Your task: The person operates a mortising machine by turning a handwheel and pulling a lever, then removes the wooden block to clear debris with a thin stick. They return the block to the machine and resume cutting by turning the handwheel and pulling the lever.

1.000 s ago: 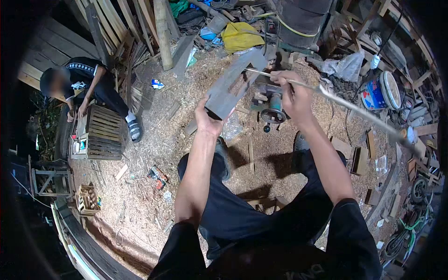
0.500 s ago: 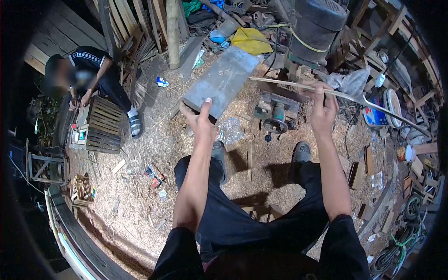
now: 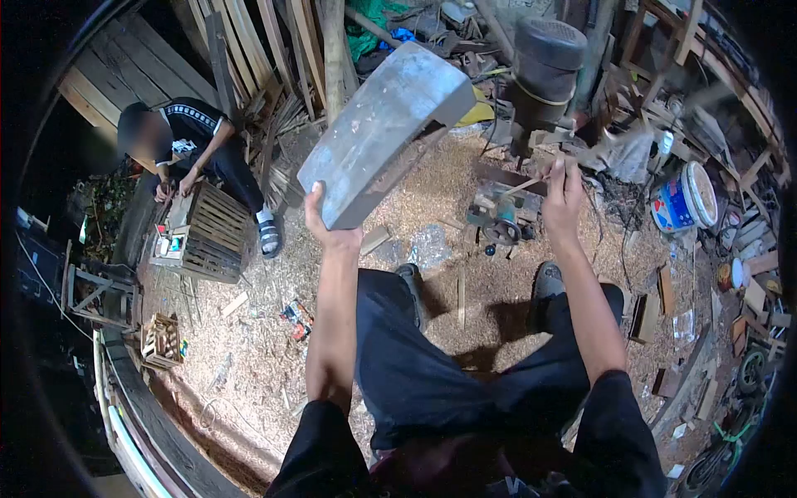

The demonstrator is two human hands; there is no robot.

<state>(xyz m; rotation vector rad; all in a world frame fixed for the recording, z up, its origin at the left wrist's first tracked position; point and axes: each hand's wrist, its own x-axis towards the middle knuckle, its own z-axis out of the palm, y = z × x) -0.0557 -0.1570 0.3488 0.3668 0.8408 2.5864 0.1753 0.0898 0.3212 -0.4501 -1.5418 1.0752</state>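
Note:
My left hand [image 3: 336, 231] is closed on the near end of a long grey box-like piece [image 3: 386, 124], its thumb on the top face. The piece is tilted up off the floor, and its right side shows a dark recess underneath. My right hand [image 3: 564, 195] is raised, with its fingers pinched on a thin pale wooden strip [image 3: 521, 187]. The part of the strip beyond the hand is smeared by motion. Below and left of that hand, a greenish power tool with a round base [image 3: 501, 230] rests on the sawdust-covered floor.
Another person [image 3: 195, 149] sits at the left, hands over a slatted crate [image 3: 212, 236]. A white bucket [image 3: 697, 199] stands at the right beside scrap wood. A dark motor-like cylinder [image 3: 548, 50] stands ahead. A red-and-black tool [image 3: 297, 319] lies on the floor.
My left hand has lifted and tilted the grey piece, so its side now shows. The strip in my right hand has swung and blurred. The whole view has shifted slightly.

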